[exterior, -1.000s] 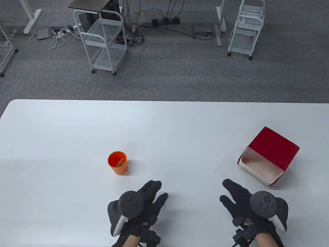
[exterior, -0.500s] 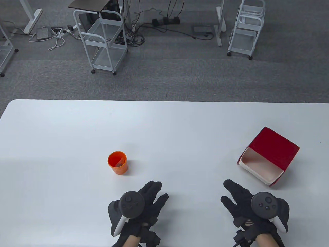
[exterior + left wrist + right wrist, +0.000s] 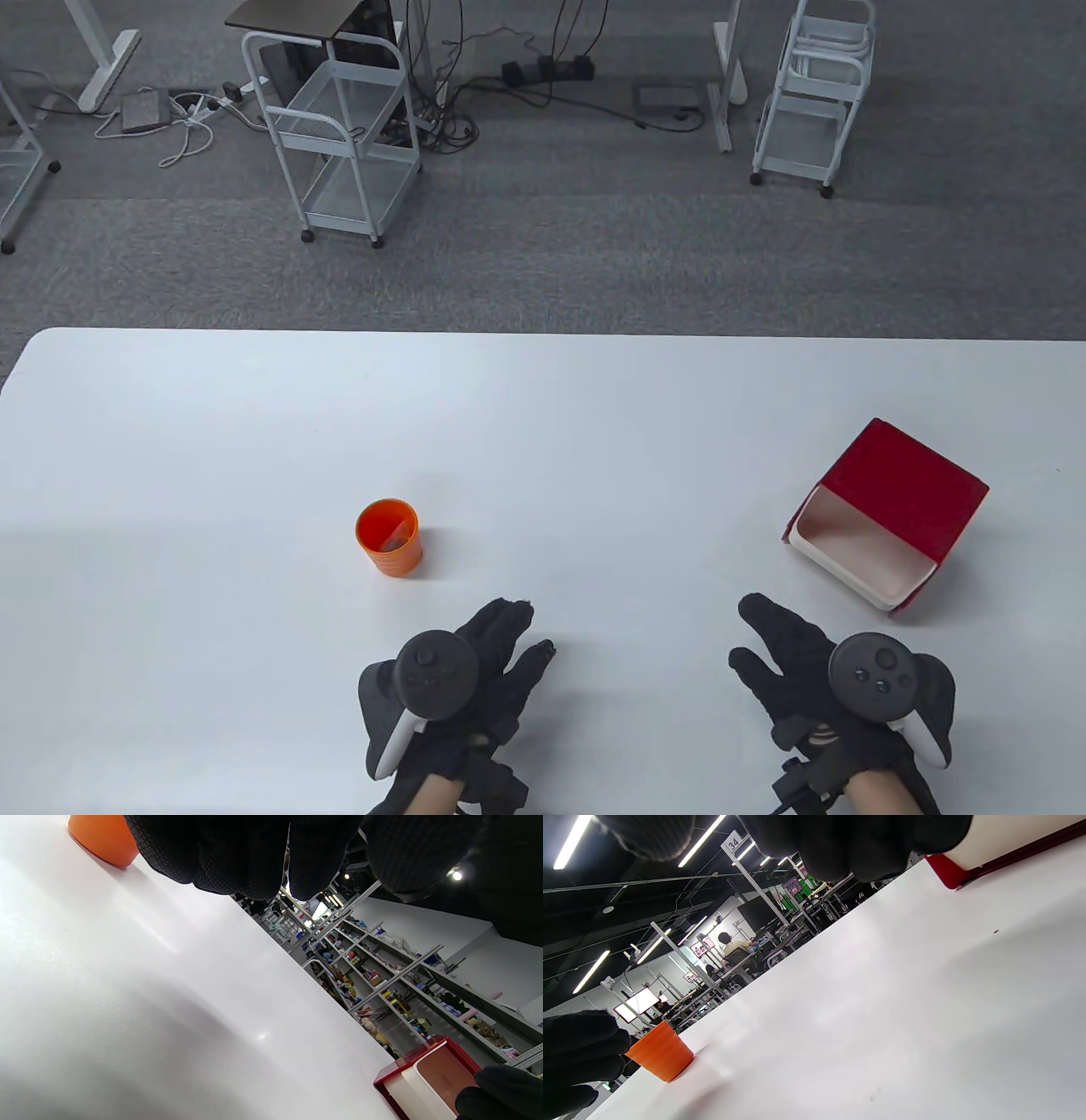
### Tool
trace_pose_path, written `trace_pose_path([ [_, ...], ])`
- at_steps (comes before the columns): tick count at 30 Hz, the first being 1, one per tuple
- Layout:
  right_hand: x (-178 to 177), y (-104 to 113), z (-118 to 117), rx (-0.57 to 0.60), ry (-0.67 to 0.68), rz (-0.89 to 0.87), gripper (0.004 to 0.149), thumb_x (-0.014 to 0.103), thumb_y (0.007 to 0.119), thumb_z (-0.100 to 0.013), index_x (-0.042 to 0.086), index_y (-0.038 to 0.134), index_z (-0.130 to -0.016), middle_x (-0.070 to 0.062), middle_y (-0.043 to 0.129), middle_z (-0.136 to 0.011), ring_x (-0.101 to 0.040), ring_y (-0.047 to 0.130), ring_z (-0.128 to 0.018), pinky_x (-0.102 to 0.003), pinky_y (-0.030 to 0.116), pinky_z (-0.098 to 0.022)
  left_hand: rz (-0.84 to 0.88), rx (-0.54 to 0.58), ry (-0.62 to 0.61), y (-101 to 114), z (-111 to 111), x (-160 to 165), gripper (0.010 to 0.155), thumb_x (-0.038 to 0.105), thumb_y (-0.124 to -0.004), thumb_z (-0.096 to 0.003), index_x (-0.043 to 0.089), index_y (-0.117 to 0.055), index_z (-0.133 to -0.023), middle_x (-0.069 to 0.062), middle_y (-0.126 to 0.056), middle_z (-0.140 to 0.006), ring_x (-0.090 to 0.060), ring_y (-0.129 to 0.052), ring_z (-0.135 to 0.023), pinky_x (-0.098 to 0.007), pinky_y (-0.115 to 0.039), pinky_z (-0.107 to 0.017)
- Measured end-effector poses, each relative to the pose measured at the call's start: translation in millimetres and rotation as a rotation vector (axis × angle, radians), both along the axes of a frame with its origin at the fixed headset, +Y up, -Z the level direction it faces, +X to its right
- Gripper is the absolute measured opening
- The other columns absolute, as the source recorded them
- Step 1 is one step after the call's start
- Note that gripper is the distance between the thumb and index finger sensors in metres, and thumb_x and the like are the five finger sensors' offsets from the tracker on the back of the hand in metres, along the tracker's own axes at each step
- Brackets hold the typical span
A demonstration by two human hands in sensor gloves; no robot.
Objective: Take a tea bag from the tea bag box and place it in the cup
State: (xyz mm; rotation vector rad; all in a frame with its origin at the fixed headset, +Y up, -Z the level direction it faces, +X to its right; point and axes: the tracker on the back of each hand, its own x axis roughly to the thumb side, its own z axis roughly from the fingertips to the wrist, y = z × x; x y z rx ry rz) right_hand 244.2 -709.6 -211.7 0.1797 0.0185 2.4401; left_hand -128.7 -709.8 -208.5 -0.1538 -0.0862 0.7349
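table view: nothing has shifted over the last second; the left hand (image 3: 475, 679) and right hand (image 3: 806, 671) stay resting on the bench (image 3: 543, 407), each grip spread and empty. the tea bag (image 3: 392, 538) is seen inside the cup (image 3: 389, 536), apart from the box (image 3: 882, 514).

wrist views: only the cup and box are shown; the task is judged finished.

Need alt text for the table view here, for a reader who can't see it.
Two gloved hands, left hand and right hand, rest empty and open on a white table. An upright orange cup with something small inside stands ahead of the left hand; an open red tea bag box sits ahead of the right.
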Motion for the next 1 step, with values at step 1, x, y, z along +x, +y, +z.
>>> trace_pose_path([
  [1, 0.0, -0.1, -0.1, -0.002, 0.001, 0.001, 0.069, 0.055, 0.072, -0.045, 0.016, 0.059, -0.1, -0.02, 0.067, -0.103, -0.049, 0.071, -0.087, -0.058, 0.062, -0.066, -0.002, -0.002, 0.0, -0.1, 0.0, 0.1, 0.065, 0.061, -0.068, -0.0488, 0.031, -0.069, -0.107, -0.006, -0.068, -0.119, -0.033, -0.071, -0.105, -0.046, -0.066, -0.076],
])
